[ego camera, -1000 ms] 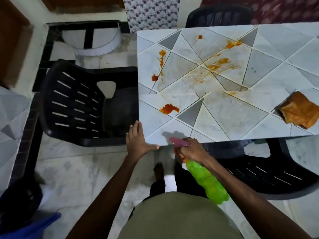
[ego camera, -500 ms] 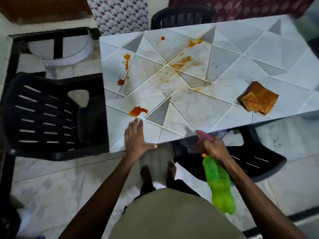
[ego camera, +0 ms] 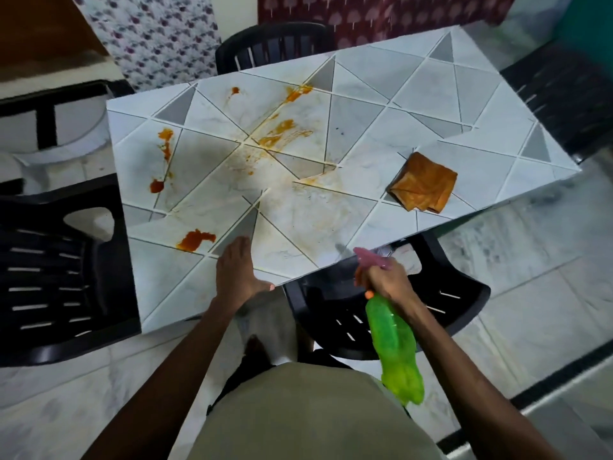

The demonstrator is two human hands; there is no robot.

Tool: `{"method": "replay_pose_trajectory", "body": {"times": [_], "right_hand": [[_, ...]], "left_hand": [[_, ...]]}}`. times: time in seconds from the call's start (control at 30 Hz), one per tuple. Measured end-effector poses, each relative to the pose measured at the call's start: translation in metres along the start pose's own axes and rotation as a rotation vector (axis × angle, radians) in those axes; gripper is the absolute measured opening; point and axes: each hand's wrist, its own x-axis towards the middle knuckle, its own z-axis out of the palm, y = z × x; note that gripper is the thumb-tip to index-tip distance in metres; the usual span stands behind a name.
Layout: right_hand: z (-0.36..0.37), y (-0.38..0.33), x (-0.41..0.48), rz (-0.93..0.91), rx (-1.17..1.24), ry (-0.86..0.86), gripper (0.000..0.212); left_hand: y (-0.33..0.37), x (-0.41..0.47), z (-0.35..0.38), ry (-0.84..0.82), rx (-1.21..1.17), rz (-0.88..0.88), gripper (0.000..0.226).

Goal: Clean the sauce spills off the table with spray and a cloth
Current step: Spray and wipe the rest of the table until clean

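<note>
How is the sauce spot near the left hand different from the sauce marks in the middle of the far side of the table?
The spot by the left hand, the near blob, is thick, dark orange-red and compact with clear edges; the far marks are paler, thin and dragged into streaks. The near blob is one patch; the far marks are several, spread over more tiles. Both lie on the table, unwiped, away from the cloth.

Light: dim, soft indoor; faint shadow on table (ego camera: 381,94)
Edges: wide-angle bending; corners darker
Focus: slightly soft throughout
</note>
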Motion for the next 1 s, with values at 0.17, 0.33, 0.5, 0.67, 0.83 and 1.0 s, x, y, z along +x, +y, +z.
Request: {"method": "replay_pose_trajectory", "body": {"times": [0.17,0.33,0.5,0.67,0.83,1.0], "right_hand": [[0.053,-0.024,0.000,-0.032,-0.176,-0.307,0.039],[0.092,-0.042,0.009,-0.090,-0.341,-0.211,0.042],[0.084,-0.059,0.022,-0.103,-0.242,-0.106,0.022],[0.066,-0.101,0.028,-0.084,-0.040,-0.062,0.029],[0.027,-0.144,0.036,-0.271,0.147,0.035,0.061],[-0.029,-0.172,0.060,-0.449,0.212,0.138,0.074]], "left_hand": [[-0.009,-0.007,-0.001,0.019,-0.005,-0.093,0.139],[-0.029,-0.009,-0.004,-0.007,-0.055,-0.125,0.139],[-0.037,0.012,-0.018,0.028,-0.179,-0.026,0.133],[-0.017,0.058,-0.038,0.002,-0.220,0.118,0.107],[0.024,0.115,-0.052,-0.061,-0.220,0.307,0.092],[0.085,0.161,-0.057,-0.095,-0.132,0.470,0.086]]}}
